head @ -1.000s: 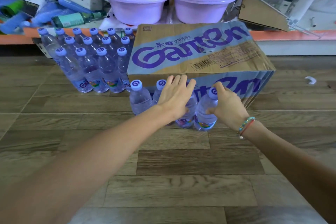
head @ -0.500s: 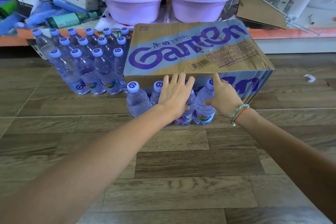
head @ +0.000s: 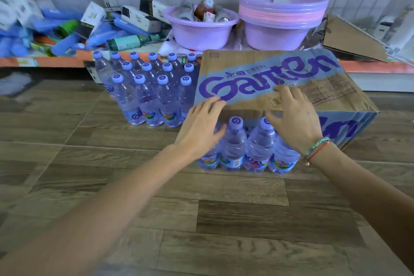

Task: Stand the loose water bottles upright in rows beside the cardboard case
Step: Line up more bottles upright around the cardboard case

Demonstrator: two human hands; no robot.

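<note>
- Floor (head: 224, 231) of wood-look planks fills the near half of our view, and everything in the task stands on it.
- We see the cardboard case (head: 280, 78) at the centre right, brown with a blue band and large purple lettering, its near flap hanging out over the front row of bottles.
- We count a block of upright water bottles (head: 147, 96) to the left of the case and just beside it, three rows deep, all with purple caps.
- We find a front row of bottles (head: 246, 148) standing upright on the near side of the case, four side by side and touching, partly under the flap.
- Behind the case, on a low shelf, we see a purple basin (head: 199, 33) with bottles inside and a stack of purple and pink basins (head: 280, 22) to its right; loose boxes and blue packs lie at the far left.
- Our left hand (head: 199, 127) reaches forward with fingers straight and relaxed, fingertips at the near edge of the flap, the palm above the leftmost bottle of the front row; it grips nothing.
- Our right hand (head: 293, 119) is spread open too, fingers resting on the flap near its edge, thumb down beside a bottle cap.
- A beaded bracelet (head: 315, 148) circles the right wrist.
</note>
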